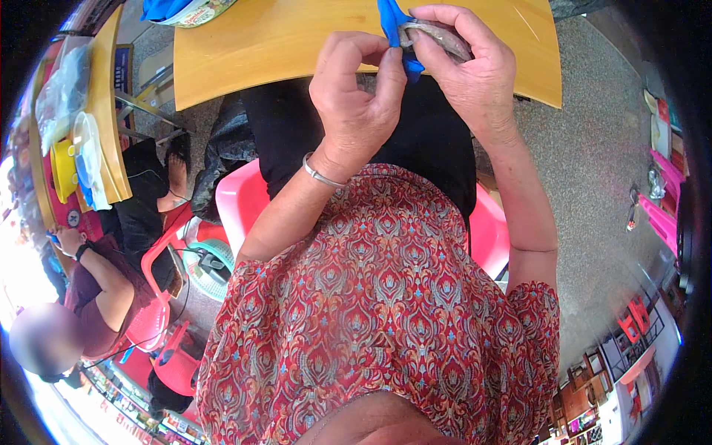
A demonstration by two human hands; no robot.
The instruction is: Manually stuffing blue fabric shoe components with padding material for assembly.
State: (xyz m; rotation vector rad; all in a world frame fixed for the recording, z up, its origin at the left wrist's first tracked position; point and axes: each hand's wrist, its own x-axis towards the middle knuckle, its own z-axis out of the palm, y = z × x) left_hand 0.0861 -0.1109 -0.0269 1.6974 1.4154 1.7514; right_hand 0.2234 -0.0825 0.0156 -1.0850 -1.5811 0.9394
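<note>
Both my hands are raised over the near edge of the yellow wooden table [297, 44]. My left hand [356, 100], with a bracelet at its wrist, pinches the edge of a bright blue, soft-looking piece [391, 26] between thumb and finger. A flat greyish, slightly shiny piece [445, 41] is gripped between the thumb and fingers of my right hand [475, 70]. The grey and blue pieces meet between my hands, and a blue end hangs below. Whether the two are joined I cannot tell. What kind of things they are does not show.
A round tub [200, 13] with blue material stands at the table's far left. I sit on a pink chair [241, 200]. At left another person sits beside a second table [111, 148] with a yellow container [63, 170]. Pink plastic furniture [660, 215] stands at right.
</note>
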